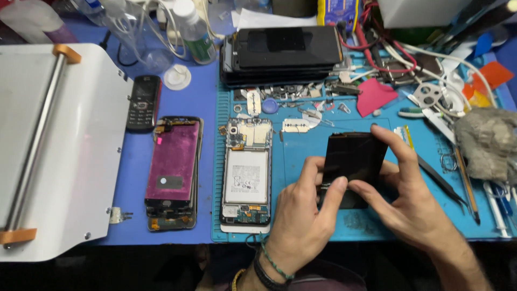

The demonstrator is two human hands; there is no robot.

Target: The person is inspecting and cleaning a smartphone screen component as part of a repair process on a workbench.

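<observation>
Head view shows both hands over the blue mat (301, 151), near its front edge and right of its middle. They hold a black phone screen (355, 156) between them, lifted a little and tilted toward the camera. The left hand (301, 215) closes on the screen's lower left corner, thumb on the glass and fingers curled behind. The right hand (398, 188) clamps the right side, forefinger hooked over the top right corner and thumb pressing low on the face.

As a judgement of progress: the opened phone (246, 172) lies flat at the mat's left edge with its battery and boards bare, so the teardown looks done, while the screen is apart from that body and not yet seated on anything. What remains, by the look of it, is whatever is being worked at the screen's lower edge, where both thumbs meet; the detail there is hidden by the fingers.

The screen's long axis runs roughly from the mat's front edge toward its back, leaning slightly right at the top. Its dark face points up at the camera.

A pink-backed panel (173, 161) lies just off the mat's left edge, and tweezers (441, 180) rest near the right hand.
</observation>
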